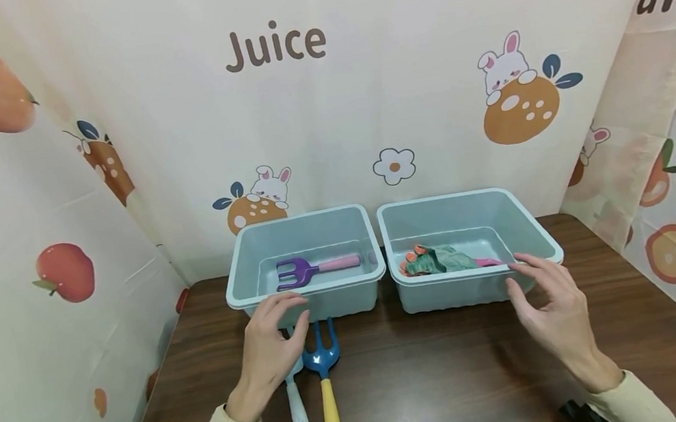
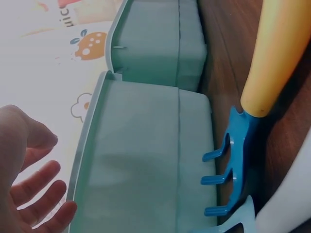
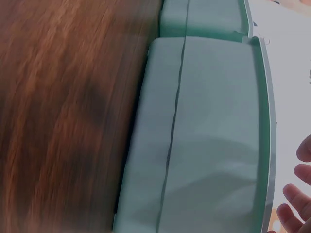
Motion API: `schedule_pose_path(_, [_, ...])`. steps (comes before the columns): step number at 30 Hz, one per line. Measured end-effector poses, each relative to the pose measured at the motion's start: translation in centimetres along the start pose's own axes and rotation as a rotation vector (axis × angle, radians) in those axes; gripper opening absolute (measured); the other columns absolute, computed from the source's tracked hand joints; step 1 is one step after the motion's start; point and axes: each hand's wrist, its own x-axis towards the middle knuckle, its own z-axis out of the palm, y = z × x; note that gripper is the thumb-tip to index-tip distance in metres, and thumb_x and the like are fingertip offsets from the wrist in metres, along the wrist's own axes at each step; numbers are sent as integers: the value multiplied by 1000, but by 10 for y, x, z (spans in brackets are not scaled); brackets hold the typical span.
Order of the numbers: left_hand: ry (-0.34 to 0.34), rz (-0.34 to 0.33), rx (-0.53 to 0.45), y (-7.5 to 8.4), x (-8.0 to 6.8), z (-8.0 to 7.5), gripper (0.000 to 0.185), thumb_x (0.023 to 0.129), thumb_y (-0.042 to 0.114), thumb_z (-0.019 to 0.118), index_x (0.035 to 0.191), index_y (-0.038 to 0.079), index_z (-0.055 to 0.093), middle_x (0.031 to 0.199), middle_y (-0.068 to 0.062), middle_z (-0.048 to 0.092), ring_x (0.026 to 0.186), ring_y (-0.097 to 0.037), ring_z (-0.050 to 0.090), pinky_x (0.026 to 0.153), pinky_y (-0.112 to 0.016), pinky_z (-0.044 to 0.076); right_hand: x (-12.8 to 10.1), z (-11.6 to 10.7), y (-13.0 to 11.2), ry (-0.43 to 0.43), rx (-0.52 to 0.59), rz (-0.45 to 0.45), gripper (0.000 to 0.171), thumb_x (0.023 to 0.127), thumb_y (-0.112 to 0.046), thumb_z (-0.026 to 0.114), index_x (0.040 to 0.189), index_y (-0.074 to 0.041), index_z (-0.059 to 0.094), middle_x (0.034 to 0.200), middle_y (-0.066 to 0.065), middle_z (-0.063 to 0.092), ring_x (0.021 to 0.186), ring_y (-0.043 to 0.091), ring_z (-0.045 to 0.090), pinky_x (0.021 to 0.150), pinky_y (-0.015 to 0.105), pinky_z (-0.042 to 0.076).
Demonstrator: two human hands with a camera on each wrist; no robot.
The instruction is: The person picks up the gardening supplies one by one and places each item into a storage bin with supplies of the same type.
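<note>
Sorting garden tools into two tubs, it seems. Left hand (image 1: pixel 272 345) hovering over the blue fork (image 1: pixel 323 364) and a white-handled tool (image 1: pixel 299 414) on the desk (image 1: pixel 454 377), fingers loosely spread, holding nothing; next calls for closing on a handle. Left tub (image 1: pixel 302 259) with a purple rake (image 1: pixel 313 268). Right tub (image 1: pixel 471 242) with gloves (image 1: pixel 439 260). Right hand (image 1: pixel 550 316) relaxed, fingertips at that rim.

We see the left hand (image 1: pixel 272 345) hiding the head of the white-handled garden tool (image 1: pixel 300 421).
</note>
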Motion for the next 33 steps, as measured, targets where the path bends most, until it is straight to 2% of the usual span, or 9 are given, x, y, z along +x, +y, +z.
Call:
schedule_pose_path(7, [-52, -17, 18, -2, -6, 4, 20, 86, 8, 85, 106, 10, 81, 113, -2, 76, 110, -23, 70, 93, -47, 60, 2, 9, -10, 16, 60, -58, 38, 79, 5, 79, 116, -2, 80, 125, 18, 75, 127, 7, 58, 110, 10, 38])
schedule_pose_path(12, [-80, -26, 24, -3, -13, 7, 19, 87, 9, 85, 106, 12, 81, 112, -1, 76, 109, -22, 70, 91, -46, 60, 4, 15, -19, -29, 73, -40, 36, 81, 6, 79, 117, -2, 80, 126, 18, 75, 128, 7, 58, 112, 12, 37])
schedule_pose_path(19, [-128, -80, 46, -8, -28, 9, 18, 86, 10, 87, 103, 14, 81, 108, 3, 76, 104, -17, 71, 88, -43, 61, 6, 26, -32, -64, 112, -67, 39, 82, 6, 79, 119, -6, 80, 125, 19, 75, 126, 21, 63, 115, 16, 37])
schedule_pose_path(25, [-157, -105, 64, -11, -37, 11, 18, 86, 10, 87, 102, 16, 81, 108, 4, 76, 104, -16, 71, 88, -43, 61, 5, 33, -39, -105, 105, -61, 35, 83, 5, 80, 116, -4, 80, 127, 16, 74, 126, 27, 62, 119, 17, 35])
schedule_pose_path(33, [-187, -165, 87, -17, -50, 4, 19, 85, 9, 87, 102, 16, 81, 109, 6, 76, 105, -17, 72, 87, -43, 61, -1, 43, -48, -117, 163, -81, 37, 82, 7, 80, 116, -6, 80, 125, 17, 75, 126, 17, 63, 112, 13, 40])
